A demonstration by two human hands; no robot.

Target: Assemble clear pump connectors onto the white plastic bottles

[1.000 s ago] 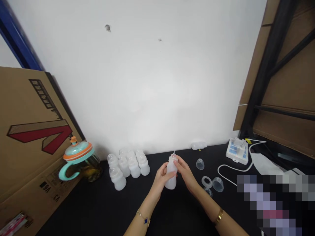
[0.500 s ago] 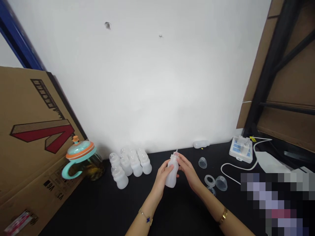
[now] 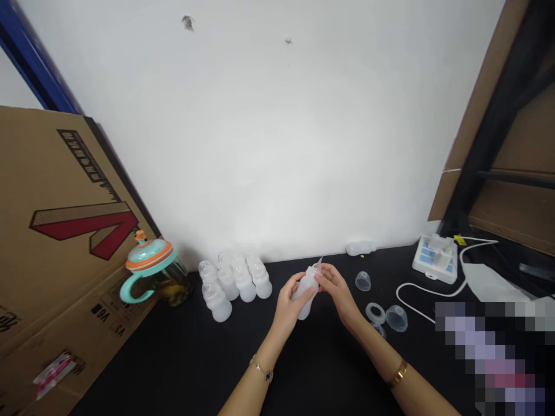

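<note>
A frosted white baby bottle (image 3: pixel 308 282) is tilted slightly to the right above the black tabletop. My left hand (image 3: pixel 287 303) is wrapped around its body, thumb across the front. At the bottle's top, the fingers of my right hand (image 3: pixel 339 293) close on the collar, beside a thin pointed clear tip (image 3: pixel 319 262) that sticks up. Part of the collar is hidden by those fingers. To the right of my hands lie a clear dome cap (image 3: pixel 363 281), a second dome cap (image 3: pixel 396 318) and a white ring (image 3: pixel 375 313).
Several capped baby bottles (image 3: pixel 222 309) stand grouped on the left. Beside them is a teapot-like jug (image 3: pixel 150 257) with a turquoise and orange lid, near a cardboard box (image 3: pixel 26 173). Another bottle (image 3: pixel 361 248) lies against the wall. A power strip (image 3: pixel 435 258) with a white cable sits at right.
The bottle now leans more to the right, and both hands remain on it. The whole view has shifted slightly, with the table items appearing a little higher and further right.
</note>
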